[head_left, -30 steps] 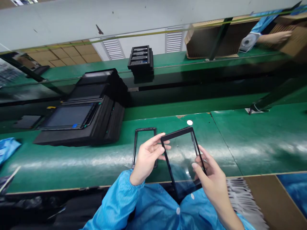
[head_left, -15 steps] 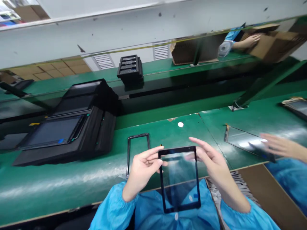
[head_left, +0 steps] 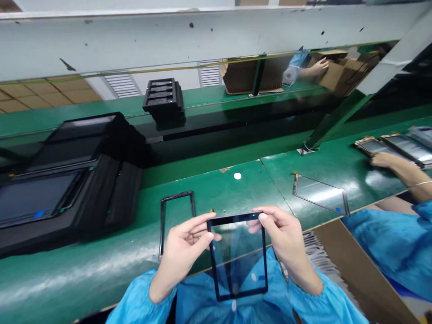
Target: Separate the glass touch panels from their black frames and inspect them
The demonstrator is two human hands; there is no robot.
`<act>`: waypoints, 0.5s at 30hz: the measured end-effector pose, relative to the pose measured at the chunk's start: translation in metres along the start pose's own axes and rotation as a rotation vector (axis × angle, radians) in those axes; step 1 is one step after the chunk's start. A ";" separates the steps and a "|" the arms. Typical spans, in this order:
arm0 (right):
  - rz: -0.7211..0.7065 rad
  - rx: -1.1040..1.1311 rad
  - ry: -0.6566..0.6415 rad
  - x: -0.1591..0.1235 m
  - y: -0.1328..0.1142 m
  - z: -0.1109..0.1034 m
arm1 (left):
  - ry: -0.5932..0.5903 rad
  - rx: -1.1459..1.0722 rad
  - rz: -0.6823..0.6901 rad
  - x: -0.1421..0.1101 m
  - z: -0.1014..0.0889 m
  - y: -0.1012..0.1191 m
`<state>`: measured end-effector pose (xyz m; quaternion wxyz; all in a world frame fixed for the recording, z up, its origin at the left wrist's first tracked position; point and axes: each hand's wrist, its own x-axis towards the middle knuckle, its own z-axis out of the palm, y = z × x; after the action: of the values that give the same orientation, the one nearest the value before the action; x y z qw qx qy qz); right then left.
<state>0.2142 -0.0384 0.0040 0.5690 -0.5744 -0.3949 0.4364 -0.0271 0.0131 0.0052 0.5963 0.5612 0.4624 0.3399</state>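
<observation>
Together the two hands pinch a glass panel (head_left: 238,256) with a black border, held upright over the person's lap at the near edge of the green belt (head_left: 101,265). At the panel's left edge the left hand (head_left: 182,252) grips with thumb in front and fingers behind; the right hand (head_left: 283,236) nips the top right corner between thumb and forefinger. Just left of the left hand, a thin black frame (head_left: 177,220) lies flat on the belt. Farther left sits a stack of black trays (head_left: 67,180), with a screen in the top one. To the right a second glass panel (head_left: 320,194) lies on the belt, and beyond it a co-worker's hand (head_left: 383,159) rests near a row of screens (head_left: 398,146). A smaller tray stack (head_left: 164,96) stands on the far shelf.
</observation>
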 end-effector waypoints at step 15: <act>0.268 -0.005 -0.122 0.010 0.035 -0.048 | -0.054 -0.116 -0.037 0.014 -0.002 -0.011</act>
<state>0.2615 -0.0452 -0.0328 0.4791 -0.5958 -0.3495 0.5417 -0.0251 0.0249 -0.0084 0.6464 0.5260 0.4358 0.3399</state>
